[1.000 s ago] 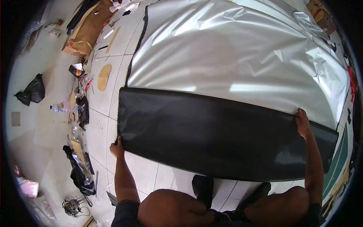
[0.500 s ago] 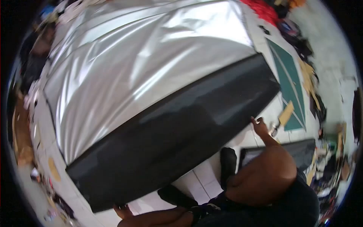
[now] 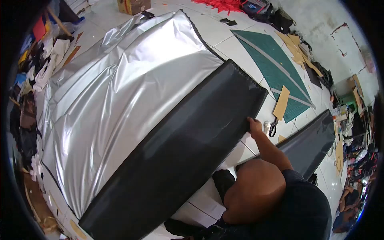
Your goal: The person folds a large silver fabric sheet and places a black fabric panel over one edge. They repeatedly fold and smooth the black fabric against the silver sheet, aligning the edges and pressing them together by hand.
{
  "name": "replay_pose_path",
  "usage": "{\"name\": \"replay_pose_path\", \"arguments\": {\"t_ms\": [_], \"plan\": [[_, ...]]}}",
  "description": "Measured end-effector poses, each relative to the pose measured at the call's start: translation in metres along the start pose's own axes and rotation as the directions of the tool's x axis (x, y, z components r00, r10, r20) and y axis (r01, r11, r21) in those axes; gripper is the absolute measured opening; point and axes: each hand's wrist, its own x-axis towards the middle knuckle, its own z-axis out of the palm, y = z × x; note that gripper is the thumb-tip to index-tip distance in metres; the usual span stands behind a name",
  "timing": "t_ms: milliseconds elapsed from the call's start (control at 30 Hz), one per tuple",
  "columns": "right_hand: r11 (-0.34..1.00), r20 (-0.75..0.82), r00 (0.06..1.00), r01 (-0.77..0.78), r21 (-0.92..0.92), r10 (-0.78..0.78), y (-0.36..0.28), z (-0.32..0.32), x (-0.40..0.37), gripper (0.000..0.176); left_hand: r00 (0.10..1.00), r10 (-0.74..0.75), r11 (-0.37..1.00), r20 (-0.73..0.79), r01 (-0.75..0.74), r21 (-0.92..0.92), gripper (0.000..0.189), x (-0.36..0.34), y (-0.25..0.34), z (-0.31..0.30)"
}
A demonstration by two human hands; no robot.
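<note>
A large sheet of silver coated fabric (image 3: 132, 86) lies wrinkled over the floor. Along its near side runs a long black band (image 3: 172, 160), which looks like the sheet's dark underside folded over. My right hand (image 3: 255, 127) grips this band's near edge, close to its right end, with the fingers closed at the rim. My left hand is out of the picture, and the band's lower left end is cut off by the frame's bottom. My feet in dark socks (image 3: 224, 184) are beside the near edge.
Black-handled scissors (image 3: 273, 128) and a cardboard piece (image 3: 281, 103) lie right of my right hand. Beyond is a green cutting mat (image 3: 276, 72) with a grey strip. Another black folded sheet (image 3: 308, 146) lies at my right. Cloth scraps (image 3: 56, 60) pile up at left.
The view has turned, so the black band lies more steeply. My right hand has closed on its edge from a looser pose. My left hand, earlier at the lower left edge, has left view.
</note>
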Motion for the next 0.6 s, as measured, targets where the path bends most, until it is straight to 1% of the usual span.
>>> {"name": "replay_pose_path", "arguments": {"t_ms": [33, 67, 100, 133, 167, 200, 233, 267, 333, 400, 433, 533, 567, 600], "plan": [[1.000, -0.042, 0.999, 0.023, 0.002, -0.023, -0.008, -0.003, 0.011, 0.049, 0.998, 0.069, 0.990, 0.011, -0.070, 0.125, 0.046, 0.007, 0.003, -0.012], [0.999, -0.085, 0.995, 0.048, 0.000, -0.048, -0.012, -0.009, 0.028, 0.050, 0.987, 0.158, 0.966, 0.030, -0.161, 0.204, 0.046, 0.015, 0.012, -0.023], [0.997, -0.121, 0.990, 0.064, -0.033, -0.067, -0.017, -0.012, 0.047, 0.053, 0.965, 0.257, 0.930, 0.044, -0.259, 0.259, 0.047, 0.023, 0.022, -0.033], [0.985, -0.182, 0.973, 0.119, -0.125, -0.141, -0.027, -0.015, 0.056, 0.051, 0.929, 0.367, 0.887, 0.056, -0.367, 0.281, 0.047, 0.030, 0.033, -0.043], [0.961, -0.233, 0.947, 0.168, -0.222, -0.219, -0.037, -0.019, 0.068, 0.050, 0.865, 0.501, 0.842, 0.036, -0.496, 0.214, 0.047, 0.032, 0.055, -0.050], [0.960, -0.264, 0.934, 0.187, -0.209, -0.239, -0.043, -0.023, 0.088, 0.045, 0.791, 0.611, 0.785, 0.000, -0.606, 0.126, 0.047, 0.032, 0.076, -0.055], [0.951, -0.271, 0.928, 0.190, -0.243, -0.255, -0.050, -0.029, 0.102, 0.049, 0.713, 0.698, 0.715, -0.061, -0.699, 0.015, 0.046, 0.013, 0.114, -0.066], [0.945, -0.262, 0.925, 0.210, -0.251, -0.276, -0.063, -0.033, 0.100, 0.049, 0.622, 0.773, 0.617, -0.120, -0.783, -0.082, 0.044, -0.007, 0.152, -0.077], [0.912, -0.318, 0.879, 0.250, -0.324, -0.355, -0.056, -0.046, 0.155, 0.048, 0.483, 0.869, 0.449, -0.106, -0.861, -0.240, 0.043, -0.038, 0.219, -0.095], [0.916, -0.314, 0.881, 0.259, -0.308, -0.355, -0.068, -0.051, 0.159, 0.050, 0.415, 0.897, 0.392, -0.150, -0.906, -0.160, 0.041, -0.071, 0.273, -0.099], [0.917, -0.310, 0.882, 0.264, -0.300, -0.356, -0.076, -0.051, 0.157, 0.051, 0.381, 0.909, 0.364, -0.170, -0.924, -0.120, 0.040, -0.080, 0.291, -0.098], [0.906, -0.313, 0.872, 0.274, -0.323, -0.376, -0.091, -0.051, 0.152, 0.049, 0.323, 0.945, 0.315, -0.056, -0.941, -0.121, 0.032, -0.077, 0.321, -0.096], [0.889, -0.279, 0.878, 0.278, -0.363, -0.388, -0.095, -0.054, 0.152, 0.048, 0.351, 0.936, 0.341, -0.032, -0.925, -0.165, 0.030, -0.070, 0.324, -0.091], [0.888, -0.218, 0.896, 0.298, -0.351, -0.387, -0.100, -0.057, 0.153, 0.048, 0.380, 0.925, 0.370, -0.007, -0.905, -0.210, 0.028, -0.062, 0.326, -0.086]]}}
